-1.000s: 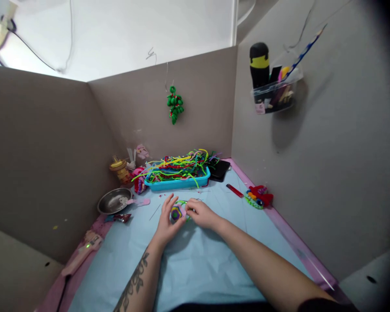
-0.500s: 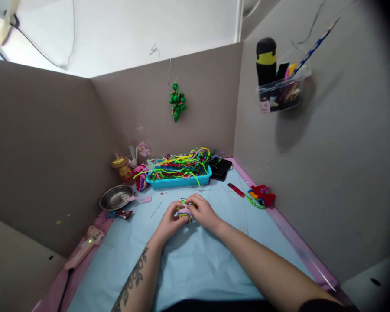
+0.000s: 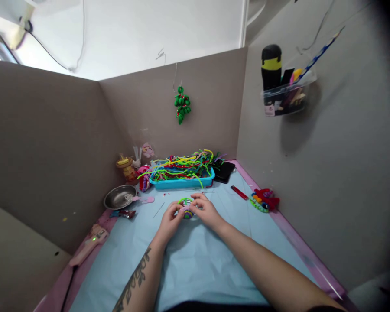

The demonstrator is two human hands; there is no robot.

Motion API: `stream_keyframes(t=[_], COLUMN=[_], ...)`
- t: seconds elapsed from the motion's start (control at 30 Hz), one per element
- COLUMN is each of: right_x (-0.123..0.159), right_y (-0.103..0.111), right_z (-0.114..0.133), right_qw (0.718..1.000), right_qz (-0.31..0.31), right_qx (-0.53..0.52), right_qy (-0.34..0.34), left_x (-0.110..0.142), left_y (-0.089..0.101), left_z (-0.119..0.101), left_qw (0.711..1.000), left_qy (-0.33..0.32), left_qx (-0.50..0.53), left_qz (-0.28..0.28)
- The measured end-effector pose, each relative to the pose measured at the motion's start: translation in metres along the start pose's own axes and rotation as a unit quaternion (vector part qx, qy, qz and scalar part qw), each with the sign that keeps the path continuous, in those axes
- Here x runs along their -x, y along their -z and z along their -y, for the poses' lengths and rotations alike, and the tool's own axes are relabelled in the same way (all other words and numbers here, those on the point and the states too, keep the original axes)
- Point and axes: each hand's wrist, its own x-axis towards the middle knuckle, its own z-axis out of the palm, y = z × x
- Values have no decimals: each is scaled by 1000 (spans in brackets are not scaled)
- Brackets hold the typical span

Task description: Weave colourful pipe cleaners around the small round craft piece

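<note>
Between my two hands is a small colourful craft piece [image 3: 188,213] made of fuzzy pipe cleaners, with purple, yellow and pink bands and a bright green loop at its top. My left hand [image 3: 170,221] pinches its left side between thumb and fingers. On the other side, my right hand [image 3: 208,214] has its thumb and index finger closed on the pink part, while its other fingers stick out. Both hands are just above the blue table cover [image 3: 211,264]. Fingers hide part of the piece.
Behind the hands stands a blue tray [image 3: 182,184] heaped with pipe cleaners [image 3: 185,167]. A metal bowl [image 3: 115,198] and a pink glue gun [image 3: 88,248] lie left. To the right are a red cutter [image 3: 239,193] and a red craft piece [image 3: 269,200]. Grey partitions [image 3: 211,104] enclose the table.
My right hand has shifted its grip to the piece's front, and its other fingers have lifted. The green loop now shows more. The whole view has shifted slightly.
</note>
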Motion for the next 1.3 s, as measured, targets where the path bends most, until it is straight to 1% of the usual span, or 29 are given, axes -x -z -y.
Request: stream_keyframes(t=[0.2,0.3,0.43,0.87,1.07,1.17,1.3], right_x=[-1,-1,-1,1,2,2,2], right_y=[2,2,2,-1,-5,-7,-8], right_z=[-3,-4,-5,4,2,-2,-4], right_qw=[998,996,996,989,985,989,997], right_qz=[24,33,27,14,32,8,-14], right_qx=[-42,-55,-60,-109,-134,-115,-45], right_qy=[-37,-53,-67,-100,-100,-89,-68], left_x=[2,4,6,7,7,7,7], left_y=[-1,-3,-5,-8,-9,-9,-12], left_z=[-2,-7,-11,-9,-3,1,2], left_qw=[1000,1000,999,992,989,987,977], left_qy=[9,10,5,-57,-66,-68,-82], left_qx=[-14,-18,-33,-111,-123,-135,-180], left_qz=[13,7,-5,-14,-47,-60,-79])
